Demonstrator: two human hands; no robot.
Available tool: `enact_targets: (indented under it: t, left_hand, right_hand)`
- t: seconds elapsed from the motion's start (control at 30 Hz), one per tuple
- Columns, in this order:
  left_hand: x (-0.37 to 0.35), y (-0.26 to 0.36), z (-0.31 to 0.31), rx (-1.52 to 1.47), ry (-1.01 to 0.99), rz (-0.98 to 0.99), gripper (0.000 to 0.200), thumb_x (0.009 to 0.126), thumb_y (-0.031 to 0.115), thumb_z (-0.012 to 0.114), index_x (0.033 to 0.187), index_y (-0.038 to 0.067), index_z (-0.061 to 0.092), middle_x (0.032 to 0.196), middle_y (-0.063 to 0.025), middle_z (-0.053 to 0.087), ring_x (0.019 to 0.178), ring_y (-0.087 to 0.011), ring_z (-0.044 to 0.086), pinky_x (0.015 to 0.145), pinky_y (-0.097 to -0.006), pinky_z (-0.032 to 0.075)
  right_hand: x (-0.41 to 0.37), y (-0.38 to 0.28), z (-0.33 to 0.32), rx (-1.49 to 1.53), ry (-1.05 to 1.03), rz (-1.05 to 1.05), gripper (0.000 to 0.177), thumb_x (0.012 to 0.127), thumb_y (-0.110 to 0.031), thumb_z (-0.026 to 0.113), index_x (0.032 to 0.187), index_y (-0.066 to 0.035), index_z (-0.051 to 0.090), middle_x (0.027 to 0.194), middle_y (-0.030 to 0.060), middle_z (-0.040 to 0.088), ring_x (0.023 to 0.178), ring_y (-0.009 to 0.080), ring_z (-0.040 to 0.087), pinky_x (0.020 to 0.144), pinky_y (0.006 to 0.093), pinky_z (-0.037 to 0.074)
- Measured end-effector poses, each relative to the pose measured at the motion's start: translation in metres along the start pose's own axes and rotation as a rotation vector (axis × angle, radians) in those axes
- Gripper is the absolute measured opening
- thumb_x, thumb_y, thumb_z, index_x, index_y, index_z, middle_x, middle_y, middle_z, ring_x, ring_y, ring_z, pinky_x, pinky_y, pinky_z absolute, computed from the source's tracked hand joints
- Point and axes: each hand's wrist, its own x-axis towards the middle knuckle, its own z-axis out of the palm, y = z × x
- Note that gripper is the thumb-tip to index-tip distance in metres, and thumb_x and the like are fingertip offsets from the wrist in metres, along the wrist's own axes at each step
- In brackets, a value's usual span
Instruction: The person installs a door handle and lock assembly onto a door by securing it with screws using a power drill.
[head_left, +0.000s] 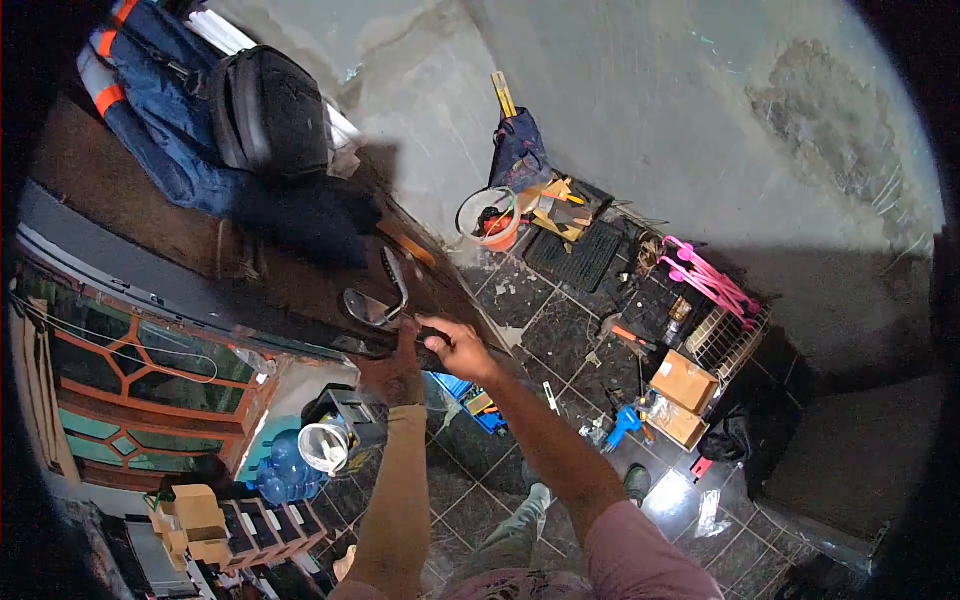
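My left hand (395,372) grips the front edge of a dark wooden ledge (300,290), its fingers curled over the rim. My right hand (455,350) is closed around a dark handle right beside it, at the same edge. A metal trowel (375,300) with a curved handle lies on the ledge just above both hands. I am looking down from a height; my leg and shoe (636,482) show below on the dark tiled floor (560,330).
A black backpack (268,108) and blue work clothes (160,110) lie on the ledge. Below are a bucket of tools (488,218), cardboard boxes (682,382), a pink-edged wire crate (725,325), a blue tool (622,424), water bottles (285,468) and a window grille (130,370).
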Motion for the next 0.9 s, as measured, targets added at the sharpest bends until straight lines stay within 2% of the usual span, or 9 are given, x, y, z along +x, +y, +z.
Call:
enact_targets:
  t: [0.1, 0.17, 0.3, 0.43, 0.5, 0.67, 0.7, 0.8, 0.9]
  left_hand:
    - [-0.004, 0.019, -0.004, 0.193, 0.037, -0.088, 0.095, 0.064, 0.046, 0.086, 0.135, -0.001, 0.043, 0.123, -0.0220, 0.062, 0.110, -0.0358, 0.062, 0.095, -0.0438, 0.048]
    - [-0.001, 0.015, -0.004, 0.150, 0.024, -0.109, 0.095, 0.064, 0.043, 0.087, 0.136, -0.001, 0.043, 0.123, -0.0219, 0.062, 0.110, -0.0355, 0.062, 0.095, -0.0430, 0.049]
    - [-0.001, 0.010, -0.006, 0.115, 0.013, -0.036, 0.101, 0.064, 0.043, 0.086, 0.139, -0.006, 0.038, 0.120, -0.0244, 0.063, 0.107, -0.0371, 0.064, 0.092, -0.0429, 0.052]
    - [0.003, 0.007, -0.001, 0.170, 0.090, -0.032, 0.099, 0.065, 0.039, 0.086, 0.139, -0.005, 0.038, 0.123, -0.0240, 0.061, 0.107, -0.0343, 0.064, 0.093, -0.0413, 0.051]
    - [0.001, 0.003, -0.003, 0.188, 0.063, -0.017, 0.098, 0.065, 0.036, 0.086, 0.140, -0.005, 0.037, 0.127, -0.0235, 0.059, 0.110, -0.0324, 0.063, 0.095, -0.0397, 0.050]
    - [0.018, -0.029, -0.005, -0.130, -0.062, 0.175, 0.101, 0.069, 0.027, 0.086, 0.145, -0.004, 0.027, 0.136, -0.0195, 0.051, 0.120, -0.0283, 0.053, 0.102, -0.0399, 0.042]
    - [0.022, -0.039, -0.005, -0.164, -0.082, 0.226, 0.102, 0.071, 0.025, 0.086, 0.146, -0.004, 0.024, 0.138, -0.0180, 0.050, 0.123, -0.0278, 0.050, 0.104, -0.0410, 0.040]
    - [0.014, -0.024, -0.002, -0.250, -0.066, 0.075, 0.111, 0.069, 0.024, 0.088, 0.151, -0.001, 0.016, 0.143, -0.0159, 0.044, 0.122, -0.0265, 0.050, 0.105, -0.0380, 0.039]
    - [0.013, -0.024, -0.007, -0.119, -0.003, 0.088, 0.103, 0.066, 0.027, 0.085, 0.146, -0.002, 0.027, 0.135, -0.0187, 0.053, 0.118, -0.0298, 0.056, 0.103, -0.0360, 0.041]
  right_hand:
    - [0.006, -0.005, -0.004, 0.080, -0.039, 0.055, 0.039, 0.090, -0.011, 0.062, 0.128, -0.004, 0.060, 0.126, 0.0165, 0.064, 0.117, 0.0297, 0.061, 0.101, 0.0362, 0.045]
    - [0.003, -0.009, -0.002, 0.095, -0.036, 0.116, 0.038, 0.089, -0.012, 0.062, 0.127, -0.004, 0.061, 0.125, 0.0171, 0.064, 0.116, 0.0309, 0.062, 0.100, 0.0365, 0.045]
    - [0.002, -0.016, -0.004, 0.098, -0.017, 0.075, 0.039, 0.088, -0.009, 0.063, 0.127, -0.007, 0.062, 0.120, 0.0175, 0.065, 0.113, 0.0316, 0.063, 0.097, 0.0369, 0.047]
    - [0.002, -0.005, 0.002, 0.125, 0.058, -0.060, 0.036, 0.089, -0.007, 0.065, 0.125, -0.004, 0.063, 0.106, 0.0160, 0.067, 0.098, 0.0292, 0.066, 0.088, 0.0373, 0.049]
    - [0.003, 0.009, 0.009, 0.145, 0.040, -0.010, 0.037, 0.089, -0.006, 0.065, 0.126, -0.005, 0.063, 0.104, 0.0151, 0.066, 0.096, 0.0295, 0.065, 0.088, 0.0373, 0.049]
    - [-0.004, 0.018, 0.022, 0.185, 0.155, -0.128, 0.039, 0.088, -0.010, 0.068, 0.127, -0.009, 0.062, 0.104, 0.0131, 0.065, 0.088, 0.0257, 0.065, 0.082, 0.0350, 0.050]
    - [-0.001, 0.024, 0.022, 0.184, 0.122, -0.110, 0.040, 0.088, -0.010, 0.068, 0.128, -0.008, 0.062, 0.106, 0.0133, 0.065, 0.089, 0.0252, 0.065, 0.082, 0.0344, 0.050]
    - [-0.003, 0.025, 0.016, 0.220, 0.067, -0.018, 0.040, 0.088, -0.010, 0.068, 0.128, -0.006, 0.062, 0.109, 0.0139, 0.066, 0.094, 0.0234, 0.065, 0.087, 0.0334, 0.049]
    - [-0.009, 0.016, 0.021, 0.361, 0.067, 0.063, 0.039, 0.088, -0.007, 0.067, 0.127, -0.003, 0.061, 0.106, 0.0136, 0.068, 0.100, 0.0216, 0.064, 0.093, 0.0335, 0.047]
